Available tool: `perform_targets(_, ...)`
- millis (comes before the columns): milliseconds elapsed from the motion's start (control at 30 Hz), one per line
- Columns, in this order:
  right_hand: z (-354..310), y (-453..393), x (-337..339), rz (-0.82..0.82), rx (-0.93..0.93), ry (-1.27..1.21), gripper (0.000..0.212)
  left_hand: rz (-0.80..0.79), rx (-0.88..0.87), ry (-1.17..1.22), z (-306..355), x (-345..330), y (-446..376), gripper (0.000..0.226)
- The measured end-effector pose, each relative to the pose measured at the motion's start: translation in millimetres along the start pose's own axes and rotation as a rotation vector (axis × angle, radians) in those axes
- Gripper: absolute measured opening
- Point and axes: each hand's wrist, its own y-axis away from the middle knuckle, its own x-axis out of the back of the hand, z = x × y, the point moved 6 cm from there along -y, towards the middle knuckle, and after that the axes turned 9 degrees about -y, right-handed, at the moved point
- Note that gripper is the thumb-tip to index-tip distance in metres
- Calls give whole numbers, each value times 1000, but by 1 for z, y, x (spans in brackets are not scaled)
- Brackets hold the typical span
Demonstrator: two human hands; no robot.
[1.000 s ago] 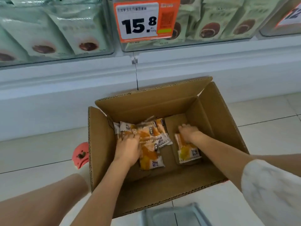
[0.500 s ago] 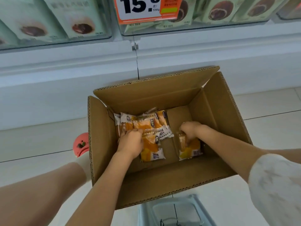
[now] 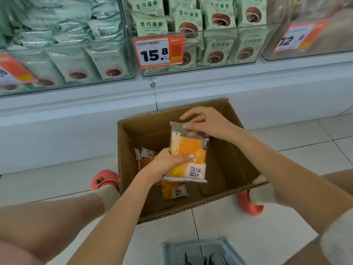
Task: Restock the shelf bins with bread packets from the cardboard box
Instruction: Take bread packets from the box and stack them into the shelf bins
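A person is holding an orange-and-white bread packet (image 3: pixel 188 153) upright above an open cardboard box (image 3: pixel 225 165) on the floor, its long axis running nearly vertical with the clear sealed end pointing up. The left hand (image 3: pixel 168 165) is wrapping its fingers around the packet's lower half, while the right hand (image 3: pixel 207 123) is pinching the top edge between thumb and fingertips. More bread packets (image 3: pixel 172 190) are lying flat inside the box.

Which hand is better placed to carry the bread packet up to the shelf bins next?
The left hand, probably. It grips the bread packet around its middle, above the cardboard box. The right hand only pinches the top edge with its fingertips.
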Motion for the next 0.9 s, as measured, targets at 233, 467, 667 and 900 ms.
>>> perform_targets(233, -15, 54, 21, 386, -104, -631, 37, 210, -198, 589, 52, 12, 22, 60)
perform_targets(467, -75, 71, 10, 304, 58, -1096, 40, 214, -439, 540, 164, -6, 56, 83)
perform_targets(667, -133, 78, 66, 538, 251, -1122, 28, 228, -546, 528, 255, -27, 84, 60)
perform_targets(900, -205, 94, 172, 612, 429, -1019, 25, 690, -992, -175, 348, -8, 131, 34)
